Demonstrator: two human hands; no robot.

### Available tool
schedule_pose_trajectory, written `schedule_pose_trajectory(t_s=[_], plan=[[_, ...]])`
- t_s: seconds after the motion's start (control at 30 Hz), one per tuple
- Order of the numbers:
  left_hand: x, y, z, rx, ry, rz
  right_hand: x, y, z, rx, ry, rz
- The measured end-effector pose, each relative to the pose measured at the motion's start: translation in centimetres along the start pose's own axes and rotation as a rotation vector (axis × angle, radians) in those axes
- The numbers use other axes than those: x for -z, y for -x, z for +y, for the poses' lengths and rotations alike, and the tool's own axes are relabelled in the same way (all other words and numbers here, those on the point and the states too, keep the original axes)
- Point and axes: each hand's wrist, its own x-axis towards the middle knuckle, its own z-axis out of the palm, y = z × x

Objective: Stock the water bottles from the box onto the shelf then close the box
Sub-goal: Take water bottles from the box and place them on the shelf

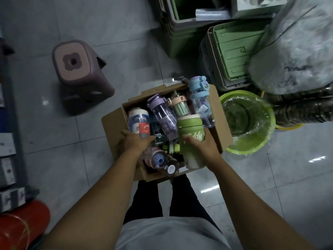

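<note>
Tiled floor [54, 150] bears the cardboard box [111, 127]: right hand [207, 147] clamps green bottle [191, 127], left hand [135, 141] curls round red-labelled bottle [142, 125]; lift vertically.

Box [115, 123] sits on the floor right in front of the person's feet, with bottles [162, 112] piled in it every which way. From the box: stool [79, 73] at 10 o'clock, well apart. Bucket [252, 141] at 3 o'clock, touching the box's side. Crates [232, 56] at 1 o'clock, behind the bucket, and a big bag [292, 51] at 2 beside them. Shelf [7, 141] way out at 9. Inside the box, the left hand [135, 141] grips the left bottle [139, 123] and the right hand [207, 147] holds the right bottle [191, 138].
</note>
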Motion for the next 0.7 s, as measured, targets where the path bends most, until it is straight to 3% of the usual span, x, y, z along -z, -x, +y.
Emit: schedule_pose_trajectory(t_s=[0.17,0.4,0.53,0.7], plan=[[2.6,0.6,0.7,0.113,0.404,-0.288,-0.4,1.2,-2.4,-0.018,-0.293,-0.076],[7.6,5.3,-0.3,-0.049,0.745,-0.472,-0.7,4.2,-6.0,0.036,-0.317,-0.023],[10.1,10.7,-0.8,-0.208,0.868,-0.469,-1.1,6.7,-7.8,0.074,-0.315,-0.086],[11.0,16.8,-2.3,-0.379,1.032,-0.234,-3.4,9.1,-11.2,0.212,-0.212,-0.264]])
